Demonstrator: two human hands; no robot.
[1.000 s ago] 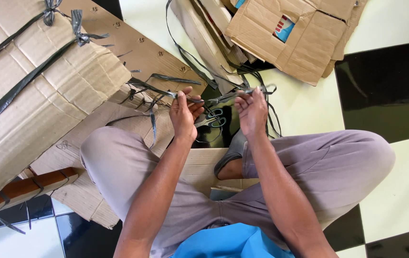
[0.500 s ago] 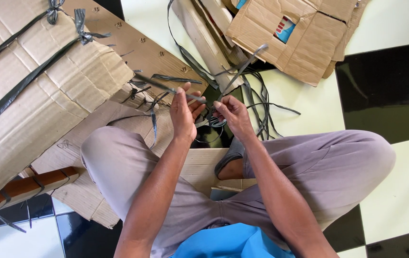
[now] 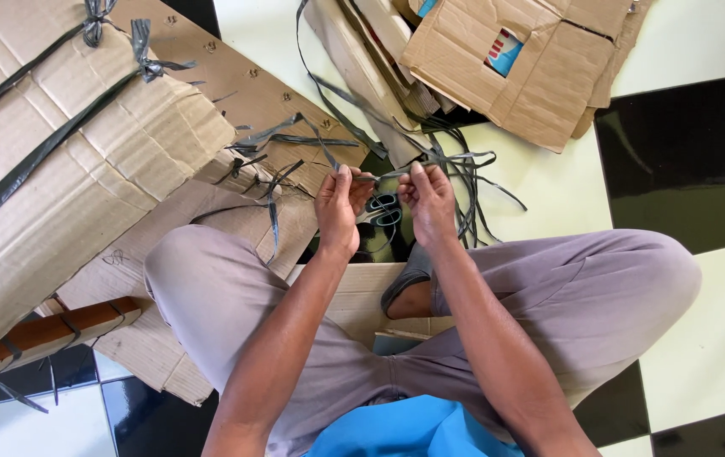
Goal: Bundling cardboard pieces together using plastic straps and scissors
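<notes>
Running roughly left-right between both hands, strap (image 3: 383, 176) sits above the scissors (image 3: 383, 209). Left hand (image 3: 339, 206) and right hand (image 3: 428, 201) are raised, palms facing, close together. Each pinches the strap at thumb and fingertips; loose ends trail toward cardboard (image 3: 83, 161).

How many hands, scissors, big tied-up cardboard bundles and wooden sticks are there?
Hands: 2, the left hand and the right hand, both pinching a dark strap
Scissors: 1, blue-handled scissors on the floor beneath the hands
Tied cardboard bundles: 1, the big cardboard bundle
Wooden sticks: 1, the brown wooden stick
Total: 5
</notes>
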